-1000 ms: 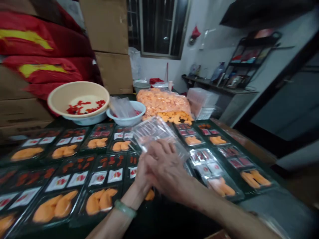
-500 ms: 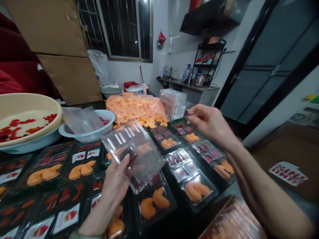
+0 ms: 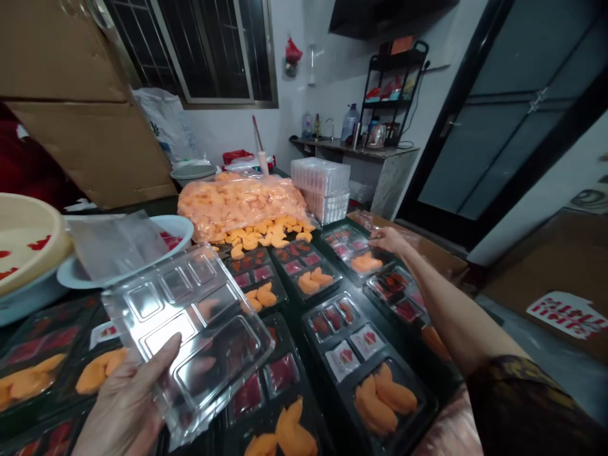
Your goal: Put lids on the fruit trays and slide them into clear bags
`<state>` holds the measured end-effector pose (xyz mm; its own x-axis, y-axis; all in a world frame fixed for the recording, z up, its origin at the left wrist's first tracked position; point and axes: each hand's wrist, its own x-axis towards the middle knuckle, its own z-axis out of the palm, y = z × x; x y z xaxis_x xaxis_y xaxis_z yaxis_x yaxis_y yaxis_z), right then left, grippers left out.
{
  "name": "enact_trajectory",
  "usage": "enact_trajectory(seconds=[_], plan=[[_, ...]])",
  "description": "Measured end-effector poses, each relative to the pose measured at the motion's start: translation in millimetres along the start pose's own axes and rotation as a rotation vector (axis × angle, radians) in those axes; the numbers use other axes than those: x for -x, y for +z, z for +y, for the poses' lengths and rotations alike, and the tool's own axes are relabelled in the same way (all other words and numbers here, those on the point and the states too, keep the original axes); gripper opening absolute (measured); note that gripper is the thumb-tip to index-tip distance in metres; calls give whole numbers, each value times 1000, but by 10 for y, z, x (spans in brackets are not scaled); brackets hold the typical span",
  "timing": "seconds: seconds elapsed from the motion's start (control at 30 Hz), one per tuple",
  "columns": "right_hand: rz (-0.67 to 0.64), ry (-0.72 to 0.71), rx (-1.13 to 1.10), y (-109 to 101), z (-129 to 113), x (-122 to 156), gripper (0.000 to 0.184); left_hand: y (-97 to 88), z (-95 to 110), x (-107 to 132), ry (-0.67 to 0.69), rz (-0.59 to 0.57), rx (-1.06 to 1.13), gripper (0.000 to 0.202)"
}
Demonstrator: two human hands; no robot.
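My left hand (image 3: pixel 126 396) grips clear plastic lids (image 3: pixel 216 335) with moulded compartments, thumb on top, tilted above the trays at the left. At the far right of the rows, my right hand (image 3: pixel 390 240) has its fingers bent together at the edge of a clear lid over a black tray (image 3: pixel 365 261); its fingertips are small and partly hidden. Nearer me lies another black tray (image 3: pixel 386 398) with orange curved pieces, two small white packets (image 3: pixel 342 360) and dark red pieces. Beneath the held lids, a tray (image 3: pixel 280 373) holds dark red packets and orange pieces.
A large clear bag of orange pieces (image 3: pixel 242 201) lies at the back, loose pieces (image 3: pixel 266 234) before it. Stacked clear plastic containers (image 3: pixel 320 183) stand beside it. At left are a cream basin (image 3: pixel 33 228) and a pale blue bowl (image 3: pixel 178 231). Cardboard boxes (image 3: pixel 536 278) stand right.
My left hand has moved left and nearer with the lids. My right hand has reached down to the far right tray, where a lid lies on top. The view has shifted.
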<state>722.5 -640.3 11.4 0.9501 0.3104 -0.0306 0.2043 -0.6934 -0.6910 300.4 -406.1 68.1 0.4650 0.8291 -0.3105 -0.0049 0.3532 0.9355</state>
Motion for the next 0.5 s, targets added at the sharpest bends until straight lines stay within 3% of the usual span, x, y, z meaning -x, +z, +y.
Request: enact_trajectory(seconds=[0.13, 0.27, 0.37, 0.5], plan=[[34, 43, 222, 42, 78, -83, 20, 23, -48, -40, 52, -16, -38, 20], [40, 60, 359, 141, 16, 29, 54, 26, -47, -39, -12, 20, -12, 31], [-48, 67, 425, 279, -100, 147, 82, 51, -3, -3, -68, 28, 29, 31], [-156, 102, 518, 484, -259, 210, 96, 117, 52, 27, -148, 109, 146, 34]])
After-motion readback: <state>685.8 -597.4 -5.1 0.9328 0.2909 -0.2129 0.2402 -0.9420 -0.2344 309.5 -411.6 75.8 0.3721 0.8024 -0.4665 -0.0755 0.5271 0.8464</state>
